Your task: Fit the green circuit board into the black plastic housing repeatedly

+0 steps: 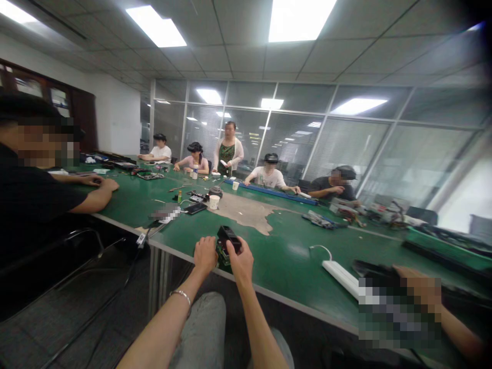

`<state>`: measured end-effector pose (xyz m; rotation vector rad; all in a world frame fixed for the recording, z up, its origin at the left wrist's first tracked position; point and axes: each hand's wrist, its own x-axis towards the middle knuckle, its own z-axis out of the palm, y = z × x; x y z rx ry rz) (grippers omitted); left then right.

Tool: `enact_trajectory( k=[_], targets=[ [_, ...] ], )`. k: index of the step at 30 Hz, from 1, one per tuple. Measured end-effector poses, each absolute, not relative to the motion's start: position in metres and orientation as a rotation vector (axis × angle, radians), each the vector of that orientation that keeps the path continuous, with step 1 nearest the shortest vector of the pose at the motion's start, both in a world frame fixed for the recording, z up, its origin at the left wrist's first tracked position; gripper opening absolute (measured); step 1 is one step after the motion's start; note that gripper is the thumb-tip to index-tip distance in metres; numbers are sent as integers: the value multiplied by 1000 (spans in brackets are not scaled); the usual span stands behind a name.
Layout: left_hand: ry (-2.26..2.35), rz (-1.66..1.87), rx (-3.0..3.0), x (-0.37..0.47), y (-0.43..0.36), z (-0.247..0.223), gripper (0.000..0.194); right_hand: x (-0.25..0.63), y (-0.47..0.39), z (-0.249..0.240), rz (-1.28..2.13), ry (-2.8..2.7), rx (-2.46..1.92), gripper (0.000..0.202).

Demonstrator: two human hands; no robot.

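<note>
A black case is pinched in the right hand at the near table edge, seemingly for steadiness; the left hand's grip is hidden.

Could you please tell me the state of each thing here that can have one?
Black box-shaped part, held in the right hand
Left hand, fingers curled beside the part
Near paper cup, upright
Far paper cup, upright
Dark phone-like device, lying flat
White bar, lying flat
Ceiling lights, lit
Green basket, loaded
</note>
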<state>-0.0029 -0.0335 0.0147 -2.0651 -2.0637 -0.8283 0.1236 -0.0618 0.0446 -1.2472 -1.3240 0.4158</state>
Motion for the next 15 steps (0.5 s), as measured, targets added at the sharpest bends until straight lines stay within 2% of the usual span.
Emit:
enact_trajectory(
  k=[6, 15],
  targets=[
    [-2074, -831, -2055, -2, -30, 11, 34, 156, -53, 56, 367, -1184, -1258, 58],
    [-2071, -837, -2056, -3, -20, 4, 35, 197, -38, 6, 206, -1342, -1574, 56]
  ],
)
